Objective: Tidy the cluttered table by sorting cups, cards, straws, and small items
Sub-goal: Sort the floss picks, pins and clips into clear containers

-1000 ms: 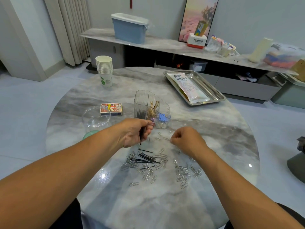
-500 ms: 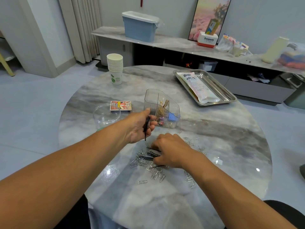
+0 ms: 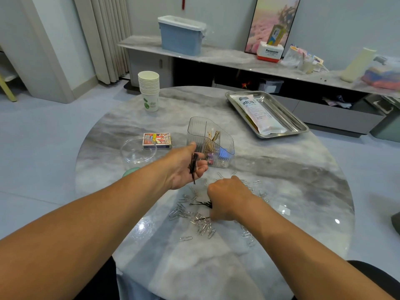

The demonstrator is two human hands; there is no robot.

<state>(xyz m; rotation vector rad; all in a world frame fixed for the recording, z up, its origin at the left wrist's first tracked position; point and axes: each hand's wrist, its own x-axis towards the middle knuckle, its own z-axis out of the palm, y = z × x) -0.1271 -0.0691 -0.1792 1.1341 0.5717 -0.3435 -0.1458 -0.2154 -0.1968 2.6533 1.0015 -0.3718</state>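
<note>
While left hand [image 3: 184, 167] holds black hairpins [image 3: 193, 165] | right hand [image 3: 227, 200] grip pinches hairpins [image 3: 201, 204] among paper clips [image 3: 194, 221]

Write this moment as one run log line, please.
left hand: holds black pins | right hand: picking black pins from clips | organizer: behind hands

A bundle of black hairpins [image 3: 193, 166] stands nearly upright just near of the clear ribbed organizer [image 3: 211, 142], which holds gold clips and coloured bits. More black pins [image 3: 202, 204] lie flat among scattered silver paperclips [image 3: 195, 220] on the near surface [image 3: 292, 169]. Far left stands a stack of paper cups [image 3: 149, 89]; a card box [image 3: 157, 140] lies flat beside a clear round tub [image 3: 138, 150]. A straw packet [image 3: 258, 114] lies in the steel tray [image 3: 287, 120], far right.
</note>
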